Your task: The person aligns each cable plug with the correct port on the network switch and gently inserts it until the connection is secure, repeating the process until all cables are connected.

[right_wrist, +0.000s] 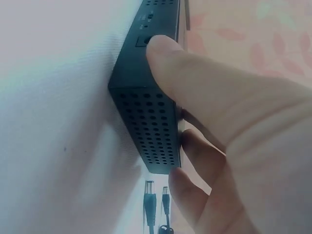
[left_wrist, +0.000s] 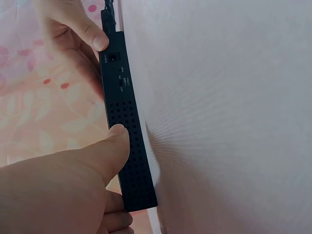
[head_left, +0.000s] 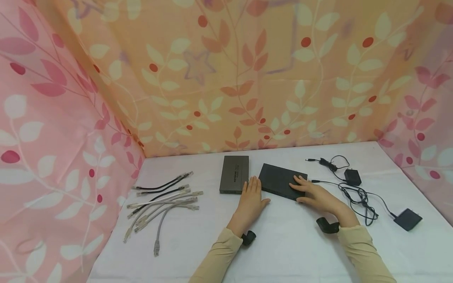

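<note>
A black network switch [head_left: 281, 181] lies at a slant on the white table. Its near side, in the left wrist view, has vent holes and a round power socket [left_wrist: 113, 57]. My left hand [head_left: 249, 202] lies along its left end, fingers straight and together, with the thumb [left_wrist: 119, 146] against the near side. At the right end, my right hand [head_left: 318, 196] grips the near corner. That thumb [right_wrist: 165, 53] presses beside the socket, and the fingers [right_wrist: 187, 187] bend over the end and top edge. A grey Netgear switch [head_left: 233, 173] sits just left of my left fingertips.
Several short black, white and grey Ethernet cables [head_left: 159, 210] lie on the left. To the right are two black power adapters, one farther back [head_left: 352, 177] and one nearer [head_left: 408, 219], with coiled leads [head_left: 361, 198]. Patterned cloth [head_left: 226, 78] walls the table at back and sides.
</note>
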Demonstrator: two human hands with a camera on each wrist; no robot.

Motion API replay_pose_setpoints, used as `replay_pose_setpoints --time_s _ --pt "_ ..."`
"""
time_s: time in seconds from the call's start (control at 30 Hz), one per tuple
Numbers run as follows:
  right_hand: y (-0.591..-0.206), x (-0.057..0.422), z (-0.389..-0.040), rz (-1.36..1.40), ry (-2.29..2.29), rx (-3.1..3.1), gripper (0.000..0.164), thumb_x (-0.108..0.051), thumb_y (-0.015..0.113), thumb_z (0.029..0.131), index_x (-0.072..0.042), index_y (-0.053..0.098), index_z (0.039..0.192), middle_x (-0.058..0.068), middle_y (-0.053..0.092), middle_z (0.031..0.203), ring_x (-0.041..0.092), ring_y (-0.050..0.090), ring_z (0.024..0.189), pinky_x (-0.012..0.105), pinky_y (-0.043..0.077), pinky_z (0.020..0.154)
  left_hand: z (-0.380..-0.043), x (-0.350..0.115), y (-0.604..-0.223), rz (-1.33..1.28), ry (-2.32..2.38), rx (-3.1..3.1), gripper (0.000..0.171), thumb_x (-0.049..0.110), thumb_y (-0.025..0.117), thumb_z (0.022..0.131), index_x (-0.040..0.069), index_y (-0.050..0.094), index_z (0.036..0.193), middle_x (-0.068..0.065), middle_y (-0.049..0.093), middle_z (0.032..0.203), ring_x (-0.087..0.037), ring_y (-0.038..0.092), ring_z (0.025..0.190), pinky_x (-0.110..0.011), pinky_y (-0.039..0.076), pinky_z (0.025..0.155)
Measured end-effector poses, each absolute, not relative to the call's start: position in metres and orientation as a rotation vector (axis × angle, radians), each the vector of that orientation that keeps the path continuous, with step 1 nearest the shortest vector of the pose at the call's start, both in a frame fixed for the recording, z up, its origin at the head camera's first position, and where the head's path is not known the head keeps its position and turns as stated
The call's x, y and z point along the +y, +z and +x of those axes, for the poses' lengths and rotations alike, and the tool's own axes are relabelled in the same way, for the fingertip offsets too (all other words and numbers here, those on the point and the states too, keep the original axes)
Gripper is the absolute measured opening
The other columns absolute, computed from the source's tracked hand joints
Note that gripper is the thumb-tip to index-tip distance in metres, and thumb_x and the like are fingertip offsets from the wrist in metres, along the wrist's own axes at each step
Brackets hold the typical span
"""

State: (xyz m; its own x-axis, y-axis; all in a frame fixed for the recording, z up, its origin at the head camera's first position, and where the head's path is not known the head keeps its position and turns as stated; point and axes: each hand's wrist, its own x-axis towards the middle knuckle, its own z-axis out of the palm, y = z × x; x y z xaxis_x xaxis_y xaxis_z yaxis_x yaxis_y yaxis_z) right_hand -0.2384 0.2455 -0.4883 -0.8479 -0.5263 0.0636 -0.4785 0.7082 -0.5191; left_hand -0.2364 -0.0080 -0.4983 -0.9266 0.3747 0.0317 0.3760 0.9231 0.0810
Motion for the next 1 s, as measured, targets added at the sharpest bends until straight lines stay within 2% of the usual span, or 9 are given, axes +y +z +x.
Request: replay_pose_setpoints --time_s 0.17,0.4,0.63,1.0 --pt "-0.489 0.246 -0.24 -0.859 -0.835 2.832 0.054 -0.02 0.066 0.085 -0.007 0.048 0.135 0.022 0.028 0.147 0.044 0.023 0.134 0.061 0.027 0.1 -0.238 -0.009 -0.499 -0.584 -0.129 -3.067 0.076 0.05 0.048 0.092 0.0 0.026 0.144 -0.016 0.022 0.152 -0.026 0.018 0.141 -0.041 0.018 0.113" --pt "-0.495 0.242 -0.242 -0.881 -0.847 2.955 0.045 -0.008 0.062 0.087 -0.005 0.052 0.131 0.021 0.036 0.144 0.042 0.03 0.132 0.057 0.034 0.097 -0.235 -0.008 -0.497 -0.571 -0.132 -3.087 0.076 0.049 0.049 0.091 0.0 0.026 0.145 -0.016 0.022 0.152 -0.026 0.018 0.141 -0.041 0.018 0.113" --pt "-0.501 0.235 -0.246 -0.807 -0.844 3.025 0.045 -0.002 0.058 0.089 -0.006 0.05 0.133 0.019 0.035 0.145 0.041 0.028 0.134 0.057 0.032 0.099 -0.232 -0.007 -0.493 -0.539 -0.133 -3.103 0.076 0.049 0.051 0.091 0.0 0.027 0.144 -0.016 0.023 0.152 -0.026 0.018 0.141 -0.041 0.019 0.113" --pt "-0.506 0.232 -0.25 -0.76 -0.895 3.029 0.047 0.001 0.058 0.088 -0.006 0.05 0.133 0.019 0.036 0.144 0.041 0.028 0.134 0.058 0.031 0.099 -0.233 -0.006 -0.499 -0.534 -0.116 -3.13 0.079 0.052 0.05 0.09 0.001 0.025 0.145 -0.015 0.021 0.152 -0.025 0.017 0.142 -0.041 0.018 0.113"
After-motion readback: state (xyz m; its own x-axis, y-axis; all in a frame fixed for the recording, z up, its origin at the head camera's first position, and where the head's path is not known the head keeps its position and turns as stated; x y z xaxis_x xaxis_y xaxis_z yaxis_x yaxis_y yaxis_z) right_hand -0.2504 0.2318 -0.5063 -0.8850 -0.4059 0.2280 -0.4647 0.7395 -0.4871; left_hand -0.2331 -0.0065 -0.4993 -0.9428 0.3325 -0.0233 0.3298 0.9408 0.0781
